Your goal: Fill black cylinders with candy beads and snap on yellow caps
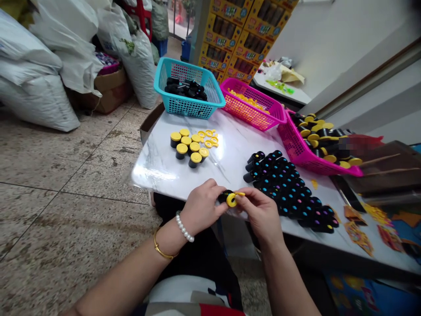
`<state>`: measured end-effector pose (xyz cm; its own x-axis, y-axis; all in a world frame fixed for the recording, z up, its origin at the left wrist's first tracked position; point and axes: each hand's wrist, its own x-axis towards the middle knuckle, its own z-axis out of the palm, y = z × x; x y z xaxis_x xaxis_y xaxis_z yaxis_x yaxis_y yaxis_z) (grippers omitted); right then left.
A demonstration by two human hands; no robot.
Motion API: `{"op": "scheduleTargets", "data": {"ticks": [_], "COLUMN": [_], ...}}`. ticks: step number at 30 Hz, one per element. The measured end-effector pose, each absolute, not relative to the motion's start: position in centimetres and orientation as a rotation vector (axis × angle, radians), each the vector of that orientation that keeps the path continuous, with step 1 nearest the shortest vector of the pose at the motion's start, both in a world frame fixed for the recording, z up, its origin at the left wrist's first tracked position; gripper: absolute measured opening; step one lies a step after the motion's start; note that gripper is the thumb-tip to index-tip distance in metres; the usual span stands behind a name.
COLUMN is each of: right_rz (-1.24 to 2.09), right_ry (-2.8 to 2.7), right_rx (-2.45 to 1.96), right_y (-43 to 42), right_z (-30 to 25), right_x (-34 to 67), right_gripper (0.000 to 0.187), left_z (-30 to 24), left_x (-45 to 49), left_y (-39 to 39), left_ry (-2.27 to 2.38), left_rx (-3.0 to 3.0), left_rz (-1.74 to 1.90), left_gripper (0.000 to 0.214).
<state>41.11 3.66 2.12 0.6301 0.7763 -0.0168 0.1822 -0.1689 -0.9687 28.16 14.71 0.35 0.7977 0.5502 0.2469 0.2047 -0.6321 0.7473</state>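
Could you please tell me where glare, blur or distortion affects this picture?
In the head view, glare whitens the near-left corner of the tabletop; the orange packets at right look smeared; the white sacks at left seem stretched, likely lens distortion; the left hand, right hand and yellow ring look clearer.

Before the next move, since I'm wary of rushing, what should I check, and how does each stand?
1. Left hand holding the black piece: ok.
2. Right hand fingering the yellow ring: ok.
3. Ring fully seated on the piece: cannot tell.
4. Yellow-topped pieces upright: ok.
5. Loose yellow rings on the table: ok.
6. Left wrist bare: not ok, pearl bracelet on it.
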Motion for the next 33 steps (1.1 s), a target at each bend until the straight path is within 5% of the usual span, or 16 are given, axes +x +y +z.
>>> {"op": "scheduleTargets", "data": {"ticks": [23,33], "right_rz": [0.758,0.787], "right_ry": [-0.734,-0.727], "right_rx": [-1.634,-1.512], "right_y": [5.1,4.8], "right_z": [1.7,1.7], "right_x": [39.8,40.1], "right_gripper": [0.02,0.023], "left_z": [1.9,-0.2], "left_x": [28.9,28.0], "left_y": [15.2,13.6], "left_ry": [0.564,0.545], "left_rx": [2.136,2.251], "left_rz": [0.492,0.736], "left_gripper": [0.027,0.027]}}
